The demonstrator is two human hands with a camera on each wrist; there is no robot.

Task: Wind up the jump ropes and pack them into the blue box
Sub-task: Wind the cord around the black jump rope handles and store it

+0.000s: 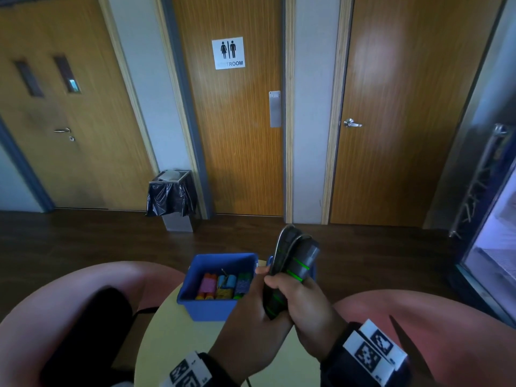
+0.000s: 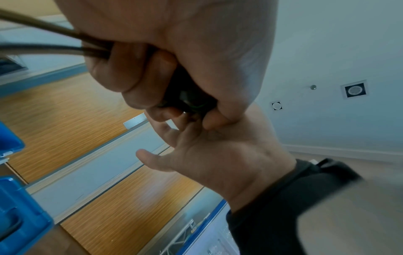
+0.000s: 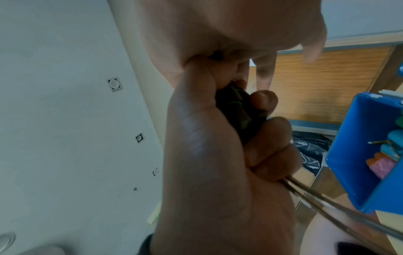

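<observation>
A black jump rope [image 1: 298, 258] with green-striped handles and folded loops of cord stands upright above the table, to the right of the blue box [image 1: 212, 308]. My left hand [image 1: 251, 311] grips the lower part of the bundle; in the left wrist view its fingers are curled round a black handle [image 2: 187, 93] and the cords [image 2: 54, 48]. My right hand [image 1: 298, 300] wraps the handles from the right, against the left hand. In the box lie several wound ropes [image 1: 223, 286], pink, blue and dark. The right wrist view shows the handle [image 3: 235, 107] in the left fist, with cords [image 3: 327, 203] trailing toward the box [image 3: 348, 155].
The box sits on a small round yellow table [image 1: 173, 344]. Pink chairs [image 1: 69, 303] flank it on both sides. Beyond are dark wood floor, a bin with a black bag [image 1: 171, 199], three wooden doors and a glass-fronted cabinet [image 1: 497, 247] at the right.
</observation>
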